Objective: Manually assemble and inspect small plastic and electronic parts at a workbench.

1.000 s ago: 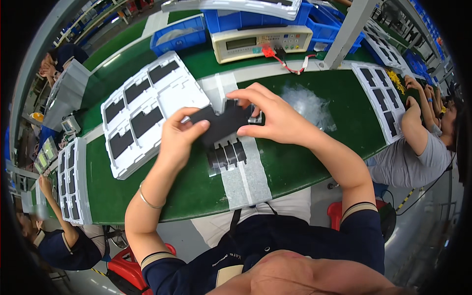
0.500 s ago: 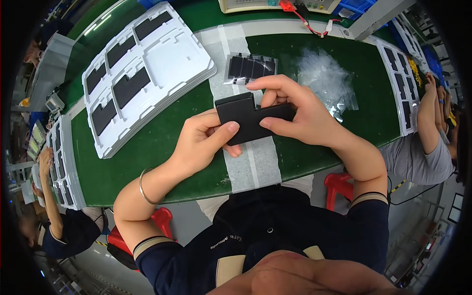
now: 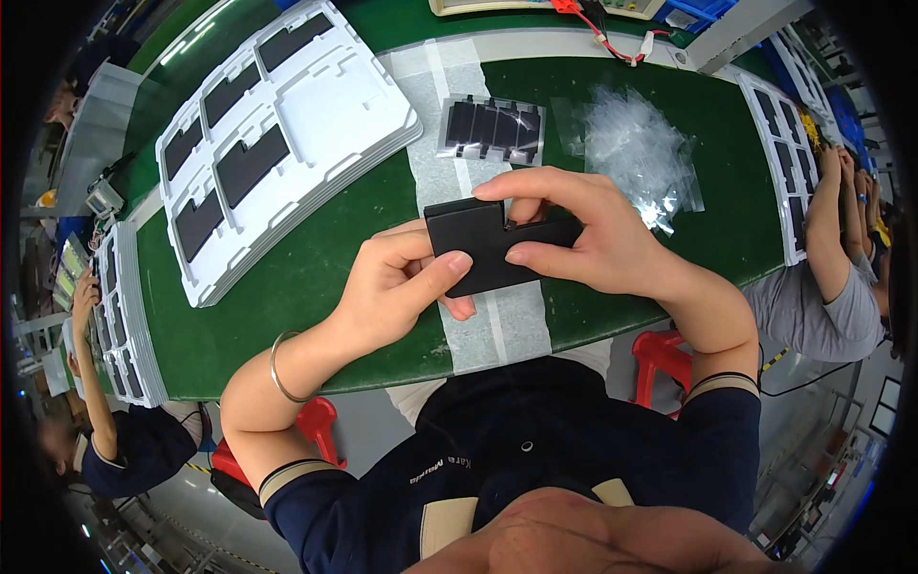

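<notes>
Between both hands I hold a flat black block with a notch cut from its upper edge, above the white strip on the table. My left hand is closed on its left end, thumb on the front face and fingers behind. My right hand grips the right end, with the thumb on the front and the index fingertip at the top edge by the notch. Just beyond the hands lies a clear plastic pouch with several black strips in it. A pile of clear film pieces is to its right.
A stack of white trays at the left carries several notched black pieces. More trays stand at the far right and far left, beside other people's arms. A red cable runs along the back edge. Red stools stand below the green table.
The black block has shifted slightly toward me and to the right, both hands with it. My right index finger stays along its top edge. The grip looks the same.
</notes>
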